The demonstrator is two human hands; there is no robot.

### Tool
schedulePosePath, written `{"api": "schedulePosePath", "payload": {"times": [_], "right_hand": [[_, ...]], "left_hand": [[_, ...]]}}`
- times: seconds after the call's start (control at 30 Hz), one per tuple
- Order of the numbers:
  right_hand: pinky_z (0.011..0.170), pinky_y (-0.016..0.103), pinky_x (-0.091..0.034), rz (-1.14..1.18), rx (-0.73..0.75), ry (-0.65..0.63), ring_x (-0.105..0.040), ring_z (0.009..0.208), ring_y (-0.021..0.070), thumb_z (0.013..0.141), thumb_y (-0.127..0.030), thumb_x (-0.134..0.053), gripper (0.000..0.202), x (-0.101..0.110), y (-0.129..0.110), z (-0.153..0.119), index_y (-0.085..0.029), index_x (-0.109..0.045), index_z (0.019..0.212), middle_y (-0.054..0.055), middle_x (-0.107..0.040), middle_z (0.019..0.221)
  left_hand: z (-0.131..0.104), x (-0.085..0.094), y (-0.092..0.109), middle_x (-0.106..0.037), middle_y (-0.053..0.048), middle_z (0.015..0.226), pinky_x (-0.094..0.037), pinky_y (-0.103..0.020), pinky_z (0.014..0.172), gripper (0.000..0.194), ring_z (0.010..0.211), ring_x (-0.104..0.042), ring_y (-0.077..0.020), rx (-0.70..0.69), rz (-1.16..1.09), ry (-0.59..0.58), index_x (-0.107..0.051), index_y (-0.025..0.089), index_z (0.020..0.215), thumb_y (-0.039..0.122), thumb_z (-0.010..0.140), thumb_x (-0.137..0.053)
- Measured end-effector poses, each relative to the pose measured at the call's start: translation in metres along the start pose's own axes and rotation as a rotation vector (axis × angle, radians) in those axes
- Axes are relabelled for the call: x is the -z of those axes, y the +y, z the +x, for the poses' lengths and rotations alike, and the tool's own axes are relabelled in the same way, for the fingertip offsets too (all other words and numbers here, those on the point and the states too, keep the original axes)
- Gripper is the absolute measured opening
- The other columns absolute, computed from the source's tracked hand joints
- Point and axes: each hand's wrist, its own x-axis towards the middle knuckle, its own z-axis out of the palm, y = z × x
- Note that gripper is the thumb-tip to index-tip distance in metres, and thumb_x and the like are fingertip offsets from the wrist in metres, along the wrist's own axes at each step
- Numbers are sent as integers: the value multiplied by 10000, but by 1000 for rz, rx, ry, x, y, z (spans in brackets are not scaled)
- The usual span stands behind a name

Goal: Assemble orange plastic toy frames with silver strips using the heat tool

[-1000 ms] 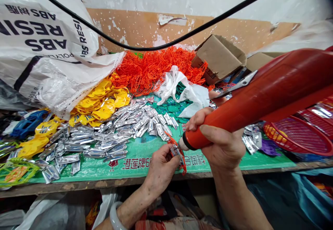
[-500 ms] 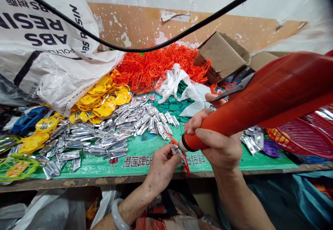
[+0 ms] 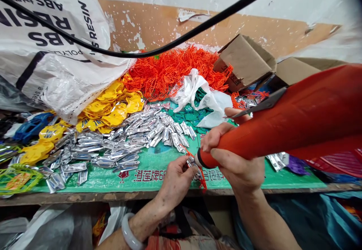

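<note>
My right hand (image 3: 240,163) is wrapped round the body of a thick red tool (image 3: 271,125), which looks like an electric screwdriver with a grey metal lever on its upper side. The pale nose of this tool meets a small silver part (image 3: 191,161) lying on a thin orange plastic frame (image 3: 202,180). My left hand (image 3: 177,178) pinches the silver part and frame between thumb and fingertips, just above the table. The bit inside the nose is hidden. A heap of similar silver parts (image 3: 118,144) spreads to the left of my hands.
Orange frames (image 3: 172,71) pile up by the wall, with yellow plastic pieces (image 3: 113,106) to their left. Green pieces (image 3: 189,113) lie under a white plastic bag (image 3: 215,105). Cardboard boxes (image 3: 244,61) stand behind. A black cable (image 3: 147,53) hangs across the view.
The red tool's rear end has swung slightly lower, and its nose still sits at the silver part. Both hands keep their grip. The view has shifted slightly.
</note>
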Motion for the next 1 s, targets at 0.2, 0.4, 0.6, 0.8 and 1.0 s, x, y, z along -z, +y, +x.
{"api": "schedulePosePath", "payload": {"times": [0.2,0.4,0.6,0.8,1.0], "right_hand": [[749,392,-502,15,14,7,-565,629,142,690,-98,-687,448,3,0,-2,-296,-543,1065,-78,-617,739],[744,391,-492,-11,17,-12,-557,627,142,697,-89,-684,500,4,1,-2,-306,-528,1121,-80,-609,745],[774,413,-505,-28,32,2,-562,637,153,705,-96,-675,604,4,0,-4,-326,-492,1233,-77,-606,755],[796,422,-526,-70,64,-28,-590,650,156,691,-63,-672,562,5,4,-6,-305,-542,1181,-61,-603,761],[685,394,-564,-136,74,-47,-582,610,152,670,-66,-688,234,-1,5,-5,-235,-606,811,-35,-559,709]], "left_hand": [[-1,-2,3,-476,53,609,-294,-252,544,132,561,-344,-118,22,-8,-10,-654,146,784,245,734,-582],[0,-3,2,-449,48,615,-288,-251,546,110,579,-337,-120,-4,39,-3,-638,153,749,224,733,-555],[1,-4,-1,-503,23,639,-329,-265,587,102,625,-395,-142,-41,105,3,-575,172,673,239,738,-536],[2,-5,-5,-525,18,638,-369,-272,612,117,639,-448,-159,-63,72,13,-612,164,712,256,736,-544],[1,-6,-5,-601,1,674,-418,-275,643,131,671,-514,-174,-72,37,21,-661,161,730,226,714,-548]]}}
